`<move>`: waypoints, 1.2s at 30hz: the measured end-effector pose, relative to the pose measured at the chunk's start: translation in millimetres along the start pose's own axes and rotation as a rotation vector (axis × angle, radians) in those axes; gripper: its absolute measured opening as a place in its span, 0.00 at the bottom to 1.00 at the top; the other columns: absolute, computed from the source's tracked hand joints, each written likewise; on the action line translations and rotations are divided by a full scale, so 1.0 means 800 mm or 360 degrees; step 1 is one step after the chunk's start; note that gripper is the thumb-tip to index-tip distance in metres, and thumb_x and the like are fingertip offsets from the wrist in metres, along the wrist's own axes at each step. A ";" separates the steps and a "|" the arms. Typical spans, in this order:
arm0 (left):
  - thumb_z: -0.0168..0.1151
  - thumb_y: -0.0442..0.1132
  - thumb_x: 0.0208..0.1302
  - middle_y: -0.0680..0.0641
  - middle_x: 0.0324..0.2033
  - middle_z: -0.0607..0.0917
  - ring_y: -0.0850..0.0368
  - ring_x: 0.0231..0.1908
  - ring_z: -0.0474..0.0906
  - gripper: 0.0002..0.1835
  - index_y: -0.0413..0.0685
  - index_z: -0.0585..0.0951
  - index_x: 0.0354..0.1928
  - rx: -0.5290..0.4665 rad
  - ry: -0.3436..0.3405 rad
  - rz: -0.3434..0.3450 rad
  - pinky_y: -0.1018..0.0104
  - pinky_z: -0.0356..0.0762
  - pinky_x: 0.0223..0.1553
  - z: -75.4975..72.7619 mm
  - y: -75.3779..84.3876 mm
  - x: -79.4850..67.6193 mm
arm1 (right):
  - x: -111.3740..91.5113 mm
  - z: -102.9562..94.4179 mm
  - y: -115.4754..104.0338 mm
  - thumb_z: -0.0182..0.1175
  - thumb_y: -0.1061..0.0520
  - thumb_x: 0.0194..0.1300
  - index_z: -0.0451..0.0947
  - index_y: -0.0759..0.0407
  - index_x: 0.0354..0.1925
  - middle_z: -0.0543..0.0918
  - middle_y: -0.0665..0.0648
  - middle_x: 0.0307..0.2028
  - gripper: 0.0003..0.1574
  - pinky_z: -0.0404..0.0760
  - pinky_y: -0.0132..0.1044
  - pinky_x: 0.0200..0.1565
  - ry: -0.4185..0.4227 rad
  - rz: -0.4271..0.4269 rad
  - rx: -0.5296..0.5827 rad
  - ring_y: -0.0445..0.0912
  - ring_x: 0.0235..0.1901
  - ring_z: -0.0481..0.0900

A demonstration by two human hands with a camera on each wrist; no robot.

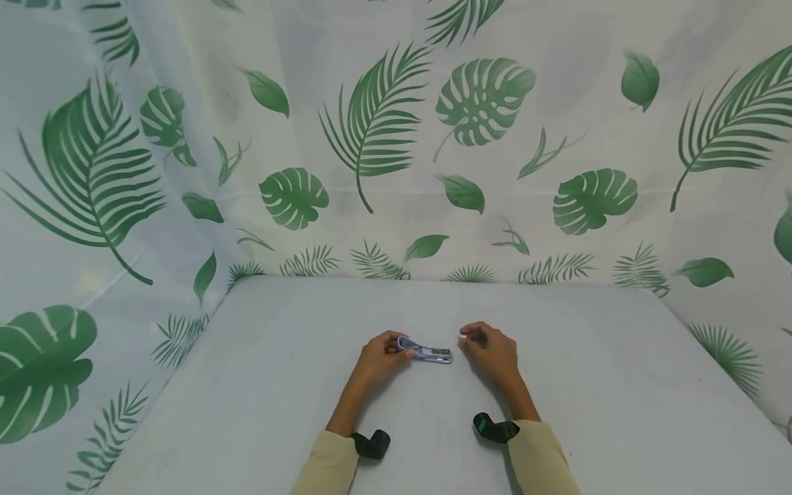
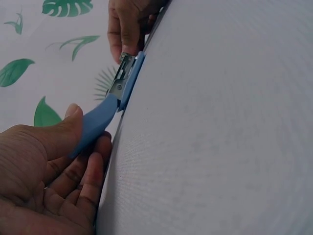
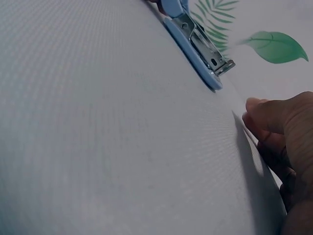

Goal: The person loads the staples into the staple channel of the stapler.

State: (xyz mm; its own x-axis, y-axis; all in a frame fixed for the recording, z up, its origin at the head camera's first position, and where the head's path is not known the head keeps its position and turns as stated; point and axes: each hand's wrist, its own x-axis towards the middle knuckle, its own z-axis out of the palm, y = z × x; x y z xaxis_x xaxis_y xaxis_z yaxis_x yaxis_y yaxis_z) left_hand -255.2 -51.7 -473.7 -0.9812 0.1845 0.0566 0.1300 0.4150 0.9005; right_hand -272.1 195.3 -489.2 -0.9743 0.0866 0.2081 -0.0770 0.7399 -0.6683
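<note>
A light blue stapler [image 1: 427, 353] lies on the white table with its metal staple channel [image 3: 203, 44] exposed. My left hand [image 1: 379, 359] pinches its rounded back end between thumb and fingers; the thumb presses on the blue handle [image 2: 95, 122] in the left wrist view. Just right of the stapler's front end, my right hand [image 1: 493, 352] pinches a small whitish piece [image 1: 463, 337] between thumb and fingertip. That piece is too small to identify and is hidden by the fingers in the right wrist view. A gap separates the right fingertips from the stapler.
The white table [image 1: 260, 399] spreads around both hands. Behind and beside it hangs a white curtain [image 1: 396, 234] with green leaf prints. Black wrist cameras sit on the left cuff [image 1: 372, 445] and the right cuff [image 1: 496, 429].
</note>
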 end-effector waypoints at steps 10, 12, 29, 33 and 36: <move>0.69 0.42 0.61 0.42 0.43 0.87 0.52 0.43 0.82 0.19 0.41 0.81 0.51 -0.0008 0.0007 0.0006 0.58 0.79 0.47 0.004 -0.008 0.000 | -0.006 0.002 0.000 0.65 0.52 0.62 0.84 0.52 0.41 0.85 0.54 0.34 0.09 0.63 0.58 0.59 0.0035 -0.0007 -0.0003 0.53 0.46 0.79; 0.69 0.42 0.61 0.41 0.43 0.87 0.52 0.43 0.82 0.19 0.40 0.81 0.51 -0.0016 0.0010 0.0014 0.57 0.79 0.46 0.004 -0.007 -0.001 | -0.006 0.001 0.000 0.66 0.51 0.62 0.84 0.53 0.40 0.86 0.55 0.36 0.09 0.64 0.57 0.59 0.0045 0.0001 0.0012 0.54 0.47 0.79; 0.69 0.43 0.61 0.44 0.40 0.87 0.56 0.40 0.82 0.18 0.40 0.81 0.49 -0.0010 0.0015 0.0075 0.62 0.79 0.44 0.001 -0.006 -0.001 | -0.008 -0.002 -0.002 0.69 0.51 0.61 0.80 0.56 0.40 0.88 0.57 0.43 0.13 0.72 0.53 0.58 0.0059 0.0071 0.0261 0.54 0.52 0.81; 0.69 0.43 0.61 0.44 0.41 0.87 0.56 0.41 0.82 0.18 0.41 0.81 0.49 -0.0009 0.0014 0.0067 0.61 0.79 0.45 0.001 -0.006 0.000 | -0.008 -0.003 -0.004 0.68 0.48 0.62 0.80 0.57 0.42 0.87 0.59 0.44 0.16 0.71 0.53 0.59 0.0066 0.0077 0.0259 0.54 0.53 0.80; 0.68 0.42 0.62 0.42 0.42 0.87 0.54 0.42 0.81 0.18 0.41 0.81 0.50 -0.0013 0.0001 0.0049 0.60 0.79 0.45 0.000 -0.003 0.000 | -0.008 -0.003 -0.005 0.66 0.48 0.63 0.80 0.57 0.44 0.87 0.59 0.44 0.16 0.70 0.53 0.60 0.0075 0.0061 0.0243 0.54 0.54 0.80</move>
State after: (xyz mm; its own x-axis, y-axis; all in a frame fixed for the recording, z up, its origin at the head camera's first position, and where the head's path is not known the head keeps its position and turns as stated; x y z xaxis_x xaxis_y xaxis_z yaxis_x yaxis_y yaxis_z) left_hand -255.2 -52.7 -476.1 -0.9768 0.1967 0.0846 0.1590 0.4019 0.9018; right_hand -264.9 193.6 -486.4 -0.9664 0.1466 0.2110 -0.0746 0.6258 -0.7764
